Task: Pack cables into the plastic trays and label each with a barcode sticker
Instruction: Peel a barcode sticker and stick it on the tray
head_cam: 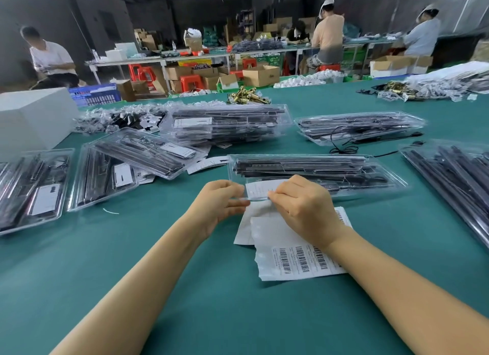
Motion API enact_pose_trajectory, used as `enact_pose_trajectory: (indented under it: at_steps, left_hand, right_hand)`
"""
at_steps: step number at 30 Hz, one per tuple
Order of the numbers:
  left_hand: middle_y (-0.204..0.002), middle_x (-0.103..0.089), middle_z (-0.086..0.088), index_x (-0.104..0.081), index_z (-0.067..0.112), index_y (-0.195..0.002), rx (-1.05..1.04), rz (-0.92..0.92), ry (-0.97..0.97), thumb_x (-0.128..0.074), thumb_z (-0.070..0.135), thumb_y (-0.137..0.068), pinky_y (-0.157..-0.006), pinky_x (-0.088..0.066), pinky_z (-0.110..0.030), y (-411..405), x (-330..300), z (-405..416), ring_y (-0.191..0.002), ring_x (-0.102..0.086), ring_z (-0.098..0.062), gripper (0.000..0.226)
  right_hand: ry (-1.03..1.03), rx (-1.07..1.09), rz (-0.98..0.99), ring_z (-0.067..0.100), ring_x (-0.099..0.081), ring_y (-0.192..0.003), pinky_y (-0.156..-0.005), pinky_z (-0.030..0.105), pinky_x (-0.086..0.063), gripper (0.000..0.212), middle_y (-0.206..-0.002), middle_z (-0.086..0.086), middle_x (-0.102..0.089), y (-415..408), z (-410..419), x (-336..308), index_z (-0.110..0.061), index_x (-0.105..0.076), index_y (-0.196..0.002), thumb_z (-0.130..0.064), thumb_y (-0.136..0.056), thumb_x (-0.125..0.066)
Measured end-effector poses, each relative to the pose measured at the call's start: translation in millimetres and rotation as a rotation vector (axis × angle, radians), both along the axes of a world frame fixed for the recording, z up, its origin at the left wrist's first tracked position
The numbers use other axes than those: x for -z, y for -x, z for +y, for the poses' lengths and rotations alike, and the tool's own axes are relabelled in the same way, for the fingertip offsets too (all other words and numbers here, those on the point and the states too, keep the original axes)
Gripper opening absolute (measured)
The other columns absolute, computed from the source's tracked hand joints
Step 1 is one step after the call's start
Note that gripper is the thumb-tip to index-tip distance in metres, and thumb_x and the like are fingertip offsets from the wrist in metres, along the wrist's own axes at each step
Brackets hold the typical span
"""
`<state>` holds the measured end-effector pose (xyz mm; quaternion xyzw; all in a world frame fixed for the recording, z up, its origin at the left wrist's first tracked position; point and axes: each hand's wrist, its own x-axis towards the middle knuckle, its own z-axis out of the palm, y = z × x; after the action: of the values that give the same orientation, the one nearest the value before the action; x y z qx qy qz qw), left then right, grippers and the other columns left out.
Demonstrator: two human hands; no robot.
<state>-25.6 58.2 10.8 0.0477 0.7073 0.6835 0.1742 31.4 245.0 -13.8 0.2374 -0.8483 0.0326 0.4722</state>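
Observation:
A clear plastic tray (317,169) filled with black cables lies in front of me on the green table (185,288). A white label (260,189) sits on its near left corner. My left hand (219,206) and my right hand (304,209) meet at the tray's near edge, both pinching the label's lower edge between thumb and fingers. Below my right hand lies a sheet of barcode stickers (293,257) on white backing paper, partly hidden by my right wrist.
Labelled trays lie at the left (34,190) (105,175) and stacked behind (225,124). More trays are at the right (357,127) (455,175). A white box (31,116) stands at the far left. Brass parts (248,95) and small bagged items lie further back. People work at distant tables.

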Motion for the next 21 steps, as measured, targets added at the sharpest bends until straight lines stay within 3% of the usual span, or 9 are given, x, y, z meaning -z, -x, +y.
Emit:
enact_pose_trajectory:
  at_steps: [3, 6, 8, 10, 13, 21]
  left_hand:
    - [-0.097, -0.069, -0.021, -0.062, -0.011, -0.098, -0.054, 0.012, 0.062, -0.058, 0.005, -0.091, -0.066, -0.058, -0.024, 1.2, 6.8, 2.0, -0.076, -0.070, -0.022, 0.018]
    - [-0.079, -0.060, -0.013, -0.057, 0.002, -0.074, -0.140, 0.038, 0.112, -0.058, 0.005, -0.090, -0.065, -0.058, -0.026, 1.7, 12.4, 5.2, -0.069, -0.064, -0.023, 0.016]
    - [-0.069, -0.058, -0.008, -0.054, 0.005, -0.067, -0.163, 0.122, 0.184, -0.057, 0.004, -0.088, -0.078, -0.059, -0.040, 4.1, 16.2, 4.6, -0.067, -0.059, -0.023, 0.021]
    - [-0.070, -0.062, -0.004, -0.060, 0.007, -0.071, -0.189, 0.245, 0.257, -0.057, 0.006, -0.089, -0.086, -0.054, -0.047, 5.1, 15.5, 2.7, -0.071, -0.059, -0.024, 0.018]
    - [-0.084, -0.064, -0.004, -0.061, 0.015, -0.082, -0.233, 0.376, 0.291, -0.054, 0.007, -0.093, -0.085, -0.054, -0.048, 6.8, 13.7, 1.2, -0.086, -0.065, -0.030, 0.016]
    - [-0.085, -0.065, -0.005, -0.057, 0.022, -0.082, -0.254, 0.458, 0.334, -0.052, 0.008, -0.094, -0.084, -0.053, -0.043, 10.5, 23.1, -0.8, -0.084, -0.061, -0.027, 0.019]
  right_hand:
    - [-0.050, 0.006, -0.056, 0.022, -0.055, -0.058, -0.044, 0.031, -0.045, 0.019, -0.063, 0.002, -0.061, 0.1, -1.2, 2.0, -0.007, -0.066, -0.062, 0.002, -0.076, -0.073]
    - [-0.073, -0.005, -0.142, 0.022, -0.054, -0.058, -0.043, 0.031, -0.045, 0.016, -0.063, 0.002, -0.060, 1.3, -3.2, 3.6, -0.007, -0.068, -0.063, 0.003, -0.075, -0.074]
    - [-0.053, -0.015, -0.225, 0.022, -0.056, -0.059, -0.043, 0.031, -0.046, 0.012, -0.065, 0.002, -0.061, 0.7, -5.7, 3.8, -0.007, -0.070, -0.068, 0.001, -0.074, -0.075]
    - [0.018, -0.038, -0.279, 0.023, -0.059, -0.063, -0.046, 0.031, -0.048, 0.008, -0.070, 0.002, -0.063, -0.6, -6.5, 3.2, -0.008, -0.072, -0.071, -0.006, -0.078, -0.075]
    - [0.125, -0.024, -0.306, 0.023, -0.060, -0.065, -0.052, 0.033, -0.050, 0.019, -0.071, 0.003, -0.065, -0.8, -3.1, 1.0, -0.007, -0.071, -0.072, -0.017, -0.087, -0.067]
    - [0.367, 0.124, -0.267, 0.023, -0.054, -0.052, -0.045, 0.031, -0.044, 0.016, -0.057, 0.003, -0.058, -2.1, 3.9, 0.0, -0.008, -0.070, -0.067, -0.008, -0.083, -0.069]
